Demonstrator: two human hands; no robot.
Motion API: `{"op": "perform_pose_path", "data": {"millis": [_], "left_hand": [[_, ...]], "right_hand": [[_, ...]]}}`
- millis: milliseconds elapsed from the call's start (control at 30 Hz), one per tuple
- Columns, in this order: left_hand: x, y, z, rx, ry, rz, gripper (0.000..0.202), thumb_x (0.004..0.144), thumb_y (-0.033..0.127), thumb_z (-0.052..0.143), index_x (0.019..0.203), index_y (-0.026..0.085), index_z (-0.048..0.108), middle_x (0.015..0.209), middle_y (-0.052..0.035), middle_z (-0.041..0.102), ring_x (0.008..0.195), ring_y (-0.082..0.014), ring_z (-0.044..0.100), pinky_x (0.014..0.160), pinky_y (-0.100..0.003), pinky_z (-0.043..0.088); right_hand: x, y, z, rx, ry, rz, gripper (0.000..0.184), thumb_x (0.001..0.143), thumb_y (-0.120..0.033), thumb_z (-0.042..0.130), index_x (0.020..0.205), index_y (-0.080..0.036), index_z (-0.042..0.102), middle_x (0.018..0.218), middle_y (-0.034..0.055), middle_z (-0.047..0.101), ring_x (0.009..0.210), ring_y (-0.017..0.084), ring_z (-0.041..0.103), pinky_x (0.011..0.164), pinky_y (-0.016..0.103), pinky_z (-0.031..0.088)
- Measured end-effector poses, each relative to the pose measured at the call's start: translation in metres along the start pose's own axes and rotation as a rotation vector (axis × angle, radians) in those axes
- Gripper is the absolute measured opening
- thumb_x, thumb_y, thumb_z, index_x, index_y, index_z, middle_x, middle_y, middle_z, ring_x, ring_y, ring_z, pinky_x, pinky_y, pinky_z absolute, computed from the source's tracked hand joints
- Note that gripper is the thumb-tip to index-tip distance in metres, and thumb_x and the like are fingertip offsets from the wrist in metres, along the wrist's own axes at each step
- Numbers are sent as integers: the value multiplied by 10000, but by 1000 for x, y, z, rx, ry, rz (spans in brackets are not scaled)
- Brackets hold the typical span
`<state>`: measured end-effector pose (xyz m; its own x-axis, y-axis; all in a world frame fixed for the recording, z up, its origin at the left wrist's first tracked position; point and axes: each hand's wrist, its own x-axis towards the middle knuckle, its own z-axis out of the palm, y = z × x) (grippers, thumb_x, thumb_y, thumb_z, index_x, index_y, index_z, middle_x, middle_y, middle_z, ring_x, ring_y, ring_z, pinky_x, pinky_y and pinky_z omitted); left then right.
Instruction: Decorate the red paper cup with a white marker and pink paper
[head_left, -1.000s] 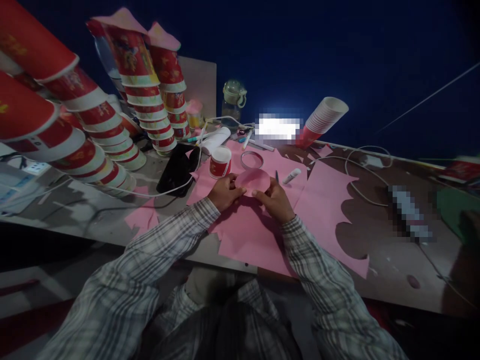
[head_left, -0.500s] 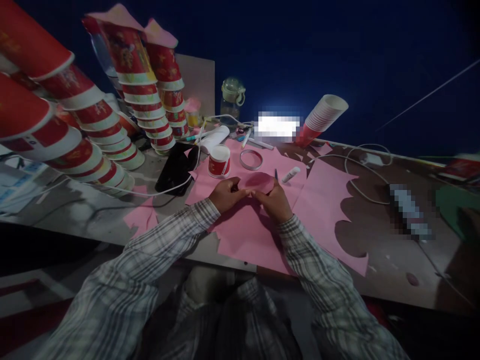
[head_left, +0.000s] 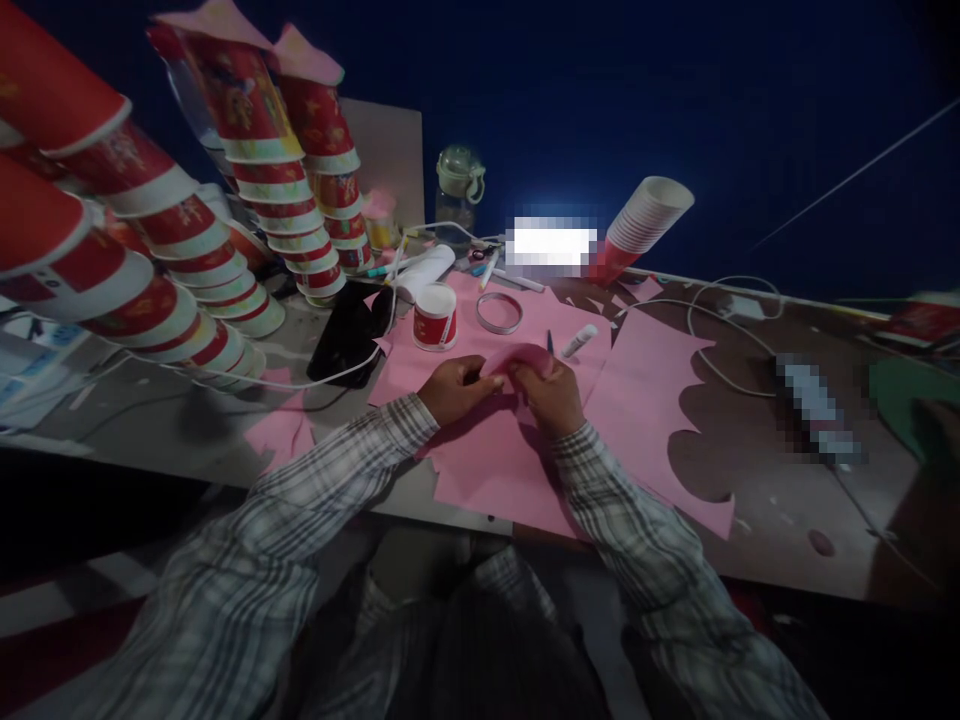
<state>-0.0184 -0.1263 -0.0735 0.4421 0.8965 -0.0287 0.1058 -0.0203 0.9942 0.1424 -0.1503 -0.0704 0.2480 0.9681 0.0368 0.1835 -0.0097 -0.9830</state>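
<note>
Between my two hands a round piece of pink paper (head_left: 517, 355) is held up and bent into a curve. My left hand (head_left: 457, 388) pinches its left edge, thumb on the near side. On the opposite side my right hand (head_left: 551, 393) grips the paper, its thumb pressed into the bend. Below lie larger pink sheets (head_left: 495, 465). Just beyond my hands are a short red and white paper cup (head_left: 435, 318), a ring-shaped roll (head_left: 499, 313) and a white glue stick (head_left: 580, 341). A thin dark pointed tool (head_left: 550, 342) shows beside my right hand.
Tall stacks of red paper cups (head_left: 277, 190) lean at the left. A black phone-like slab (head_left: 351, 335) with a white cable lies near them. A tilted cup stack (head_left: 645, 225), a bottle (head_left: 459, 190) and a pink sheet with scalloped cutouts (head_left: 652, 400) are farther off.
The pink paper has gone from a nearly flat disc to a folded curve. My right thumb and fingers have moved inward over it, while my left hand stays nearly in place.
</note>
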Motion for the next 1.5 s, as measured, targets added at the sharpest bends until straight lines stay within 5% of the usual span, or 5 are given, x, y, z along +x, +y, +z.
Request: {"op": "perform_pose_path", "data": {"millis": [367,633,900,1300,1500], "left_hand": [[2,-7,3,-68,87,-31,165,726,283,693,717,130,632,638,24,570,623,-99,498,621,-240,411],[0,-4,0,12,61,4,273,768,400,662,701,142,599,613,26,548,595,-97,481,572,-234,387],[4,-6,-1,-4,99,14,150,712,282,659,685,141,617,606,38,552,607,-92,489,591,-225,393],[2,4,-1,-159,155,-53,265,716,364,727,786,116,669,658,-7,646,610,-117,567,592,-241,467],[1,9,0,-134,221,-28,152,665,217,699,778,116,710,714,-24,703,697,-150,620,679,-269,512]], "right_hand": [[-2,-2,0,-87,32,-151,136,695,-298,584,736,-200,669,834,41,683,828,201,634,809,355,523],[2,1,-2,-10,-55,29,157,670,-343,670,731,-199,673,703,14,674,734,201,630,731,355,546],[0,-1,-1,-83,-60,-77,180,694,-339,625,762,-194,708,864,52,717,860,216,645,840,384,543],[-3,-6,-2,-194,-128,37,252,681,-405,655,719,-156,662,588,-7,598,571,130,487,546,263,393],[-4,-6,-1,-257,-185,34,290,670,-446,670,714,-159,667,598,-14,583,582,123,469,567,263,368]]}}
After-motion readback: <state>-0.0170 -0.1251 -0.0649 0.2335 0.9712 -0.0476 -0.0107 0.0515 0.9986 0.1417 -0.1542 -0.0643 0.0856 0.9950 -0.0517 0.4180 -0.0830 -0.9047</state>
